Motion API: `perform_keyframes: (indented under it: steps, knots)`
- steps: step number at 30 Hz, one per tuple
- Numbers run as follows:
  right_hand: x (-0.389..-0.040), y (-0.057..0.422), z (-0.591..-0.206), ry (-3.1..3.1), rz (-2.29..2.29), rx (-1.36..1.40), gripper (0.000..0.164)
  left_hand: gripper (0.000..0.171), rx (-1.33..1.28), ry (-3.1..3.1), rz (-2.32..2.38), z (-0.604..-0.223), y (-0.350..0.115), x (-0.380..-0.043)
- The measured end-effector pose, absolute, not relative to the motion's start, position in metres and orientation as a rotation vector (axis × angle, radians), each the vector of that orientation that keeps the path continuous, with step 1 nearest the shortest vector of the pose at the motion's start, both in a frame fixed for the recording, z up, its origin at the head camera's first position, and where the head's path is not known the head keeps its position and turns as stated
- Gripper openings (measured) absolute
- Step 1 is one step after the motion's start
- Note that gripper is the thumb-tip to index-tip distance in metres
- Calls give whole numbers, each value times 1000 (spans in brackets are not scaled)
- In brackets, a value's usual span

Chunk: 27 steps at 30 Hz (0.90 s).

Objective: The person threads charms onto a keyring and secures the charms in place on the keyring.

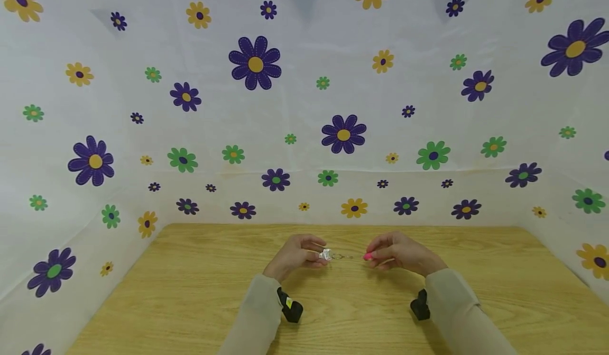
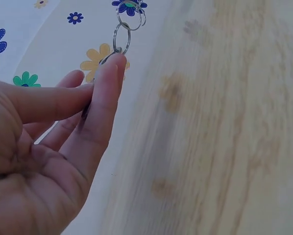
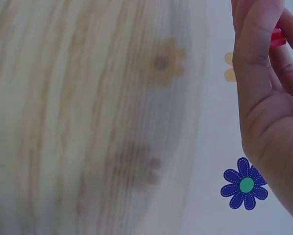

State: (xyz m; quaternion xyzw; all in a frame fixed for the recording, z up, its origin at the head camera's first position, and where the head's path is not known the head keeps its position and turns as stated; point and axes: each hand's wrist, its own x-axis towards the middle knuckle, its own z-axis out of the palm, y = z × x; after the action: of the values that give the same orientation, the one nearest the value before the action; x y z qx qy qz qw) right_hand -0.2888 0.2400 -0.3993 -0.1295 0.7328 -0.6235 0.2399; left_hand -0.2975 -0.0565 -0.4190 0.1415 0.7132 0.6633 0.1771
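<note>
My left hand (image 1: pixel 296 253) pinches a keychain by its silvery, shiny fob (image 1: pixel 325 254) between thumb and fingers. Linked metal rings (image 2: pixel 122 38) stick out past the fingertips in the left wrist view, and in the head view they point toward the other hand. A small bright pink object (image 1: pixel 368 256) is pinched by my right hand (image 1: pixel 403 252), a short way to the right of the rings. Fingers cover most of this pink piece in the right wrist view, so its kind is unclear. Whether it joins the rings, I cannot tell.
Both hands are above a wood-grain table (image 1: pixel 190 291). A white cloth (image 1: pixel 295 106) with purple, yellow and green flowers hangs behind it and along both sides. Black wrist devices (image 1: pixel 291 308) sit below the sleeve cuffs.
</note>
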Motion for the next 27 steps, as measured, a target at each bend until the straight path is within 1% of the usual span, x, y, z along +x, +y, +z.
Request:
perform_keyframes:
  steps: [12,18,23,27]
  knots:
    - [-295,238,-406,2116,-1625,-302,9,30,298,2108,1839,-425,-52,-299]
    - [-293,236,-405,2182,-1586,-255,12,31,264,2120,1825,-426,-52,-298]
    - [-291,241,-403,2310,-1506,-242,16,26,217,2209,1766,-422,-57,-296]
    - [-289,250,-403,2379,-1490,-163,18,24,217,2272,1721,-420,-66,-294]
